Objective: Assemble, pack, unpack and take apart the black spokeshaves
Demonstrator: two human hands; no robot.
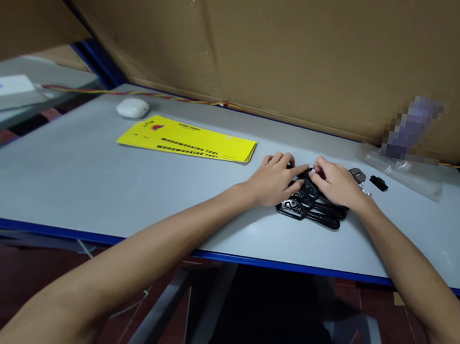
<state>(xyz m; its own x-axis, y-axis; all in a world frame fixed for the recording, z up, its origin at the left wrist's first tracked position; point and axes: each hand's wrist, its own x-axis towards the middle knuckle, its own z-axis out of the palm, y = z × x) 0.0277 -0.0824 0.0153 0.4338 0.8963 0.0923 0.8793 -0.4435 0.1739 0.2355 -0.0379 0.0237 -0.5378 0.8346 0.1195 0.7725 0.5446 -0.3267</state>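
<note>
Several black spokeshaves lie side by side on the grey table, their handles pointing right. My left hand covers their left ends, its fingers bent over the farthest one and its thumb and index finger reaching onto the metal body. Close beside it, my right hand is closed, thumb and fingertips pinched over the same tool around something small and pale that I cannot make out. Right of this hand lie a grey metal part and a small black piece, with a few tiny shiny parts near them.
Yellow printed sheets marked "WOODWORKING TOOL" lie left of my hands. Behind them sit a white rounded case and a red-yellow cable. Clear plastic bags lie at the back right. A cardboard wall closes off the far side.
</note>
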